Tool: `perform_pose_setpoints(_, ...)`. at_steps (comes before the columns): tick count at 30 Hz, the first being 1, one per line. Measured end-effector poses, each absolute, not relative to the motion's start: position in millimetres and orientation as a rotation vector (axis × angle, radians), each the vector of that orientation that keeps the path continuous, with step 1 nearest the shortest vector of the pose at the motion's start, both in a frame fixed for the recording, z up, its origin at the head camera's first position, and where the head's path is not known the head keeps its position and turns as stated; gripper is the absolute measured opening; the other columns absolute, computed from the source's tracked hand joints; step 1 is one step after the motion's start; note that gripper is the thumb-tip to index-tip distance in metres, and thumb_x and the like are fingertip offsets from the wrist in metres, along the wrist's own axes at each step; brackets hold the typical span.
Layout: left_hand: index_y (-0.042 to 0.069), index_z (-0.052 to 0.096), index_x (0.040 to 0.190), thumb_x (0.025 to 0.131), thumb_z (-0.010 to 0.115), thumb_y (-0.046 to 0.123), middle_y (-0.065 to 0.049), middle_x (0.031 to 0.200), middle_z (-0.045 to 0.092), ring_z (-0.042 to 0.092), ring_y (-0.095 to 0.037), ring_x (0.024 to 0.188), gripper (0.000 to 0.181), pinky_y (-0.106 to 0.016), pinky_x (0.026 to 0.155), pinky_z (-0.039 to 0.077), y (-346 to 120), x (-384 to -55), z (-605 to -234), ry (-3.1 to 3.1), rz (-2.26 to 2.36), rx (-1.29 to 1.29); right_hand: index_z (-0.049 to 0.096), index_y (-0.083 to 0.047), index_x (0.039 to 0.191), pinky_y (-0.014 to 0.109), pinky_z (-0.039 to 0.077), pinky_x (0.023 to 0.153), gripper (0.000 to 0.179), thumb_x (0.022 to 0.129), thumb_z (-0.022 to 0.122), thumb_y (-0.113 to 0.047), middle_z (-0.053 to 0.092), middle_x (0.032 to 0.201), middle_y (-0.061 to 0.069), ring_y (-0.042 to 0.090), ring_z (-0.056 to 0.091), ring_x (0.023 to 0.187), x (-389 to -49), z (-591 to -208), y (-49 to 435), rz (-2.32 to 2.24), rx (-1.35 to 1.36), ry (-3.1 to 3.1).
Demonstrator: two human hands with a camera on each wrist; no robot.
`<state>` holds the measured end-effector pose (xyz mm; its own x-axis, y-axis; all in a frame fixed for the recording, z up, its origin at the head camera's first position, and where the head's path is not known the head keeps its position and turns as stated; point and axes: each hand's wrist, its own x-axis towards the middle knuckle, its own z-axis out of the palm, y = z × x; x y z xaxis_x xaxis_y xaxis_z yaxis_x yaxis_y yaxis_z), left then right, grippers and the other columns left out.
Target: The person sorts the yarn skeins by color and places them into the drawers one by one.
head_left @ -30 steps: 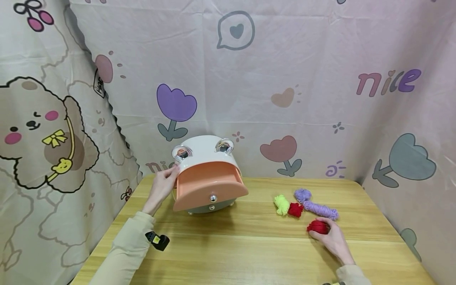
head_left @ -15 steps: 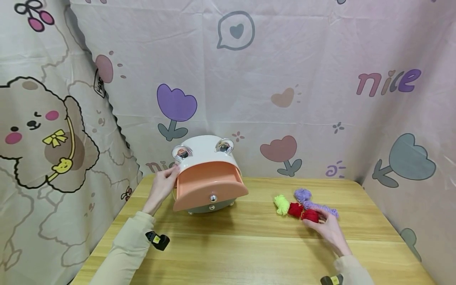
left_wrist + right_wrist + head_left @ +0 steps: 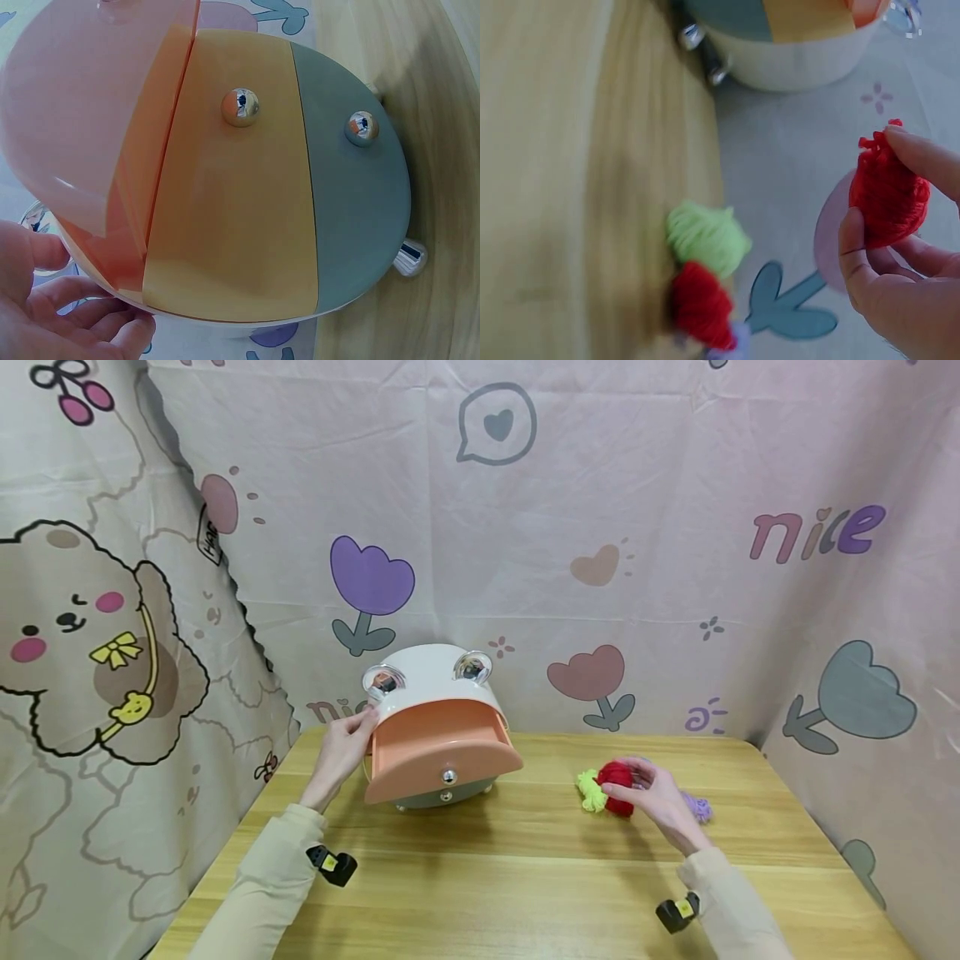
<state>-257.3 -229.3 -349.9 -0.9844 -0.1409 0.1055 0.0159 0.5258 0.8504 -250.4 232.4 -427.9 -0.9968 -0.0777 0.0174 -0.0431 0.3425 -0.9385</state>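
Note:
A toy-like drawer box with a white top and chrome ring eyes stands on the table, its orange top drawer pulled out. My left hand holds the box at its left side, fingers bent at the shell's edge in the left wrist view. With thumb and fingers, my right hand grips a small red yarn skein, raised above the table. Below it lie a light green yarn skein and another red skein. Purple yarn is mostly hidden behind the right hand.
The wooden table extends in front of the box and yarn. A printed cloth hangs behind and along both sides. Beneath the open drawer, the box has yellow and grey-green fronts with round silver knobs.
My right hand has lifted the red skein from the table and carried it left and away from me, over the other yarn. The left hand and the box stay put.

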Motion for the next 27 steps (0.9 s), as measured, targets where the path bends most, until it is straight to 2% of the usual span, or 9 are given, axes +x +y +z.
perform_pose_setpoints(5, 0.004, 0.042, 0.15, 0.108, 0.042, 0.038, -0.013, 0.16, 0.037, 0.037, -0.036, 0.148, 0.054, -0.051, 0.123, 0.03, -229, -258, -350, -2.596, -1.447, 0.104, 0.049, 0.003, 0.143, 0.015, 0.053, 0.087, 0.064, 0.089, 0.076, -0.018, 0.064, 0.132, 0.021, 0.001, 0.064, 0.101, -262, -408, 219, -1.83, -0.237, 2.478)
perform_pose_setpoints(9, 0.004, 0.042, 0.15, 0.108, 0.042, 0.038, -0.013, 0.159, 0.037, 0.037, -0.036, 0.148, 0.054, -0.051, 0.123, 0.031, -229, -258, -350, -2.594, -1.449, 0.1, 0.052, -0.001, 0.142, 0.017, 0.055, 0.087, 0.062, 0.088, 0.077, -0.019, 0.069, 0.123, 0.01, 0.003, 0.065, 0.1, -270, -391, 210, -1.831, -0.327, 2.447)
perform_pose_setpoints(14, 0.004, 0.043, 0.15, 0.108, 0.042, 0.038, -0.012, 0.159, 0.038, 0.037, -0.035, 0.148, 0.053, -0.051, 0.123, 0.031, -230, -258, -350, -2.592, -1.446, 0.097, 0.051, -0.002, 0.142, 0.018, 0.054, 0.088, 0.062, 0.088, 0.077, -0.017, 0.069, 0.115, -0.002, 0.007, 0.064, 0.101, -280, -371, 194, -1.863, -0.405, 2.367)
perform_pose_setpoints(22, 0.004, 0.043, 0.149, 0.108, 0.042, 0.037, -0.013, 0.159, 0.038, 0.037, -0.035, 0.148, 0.053, -0.05, 0.123, 0.03, -229, -258, -350, -2.592, -1.451, 0.098, 0.054, -0.002, 0.14, 0.022, 0.053, 0.092, 0.057, 0.088, 0.076, -0.015, 0.071, 0.113, -0.003, 0.006, 0.067, 0.1, -288, -345, 164, -1.848, -0.54, 2.309)
perform_pose_setpoints(27, 0.003, 0.043, 0.149, 0.108, 0.042, 0.037, -0.014, 0.159, 0.038, 0.039, -0.035, 0.147, 0.053, -0.05, 0.123, 0.032, -229, -258, -350, -2.588, -1.457, 0.091, 0.054, 0.0, 0.139, 0.022, 0.056, 0.089, 0.055, 0.089, 0.073, -0.007, 0.073, 0.109, -0.001, 0.006, 0.069, 0.097, -290, -331, 143, -1.881, -0.624, 2.251)
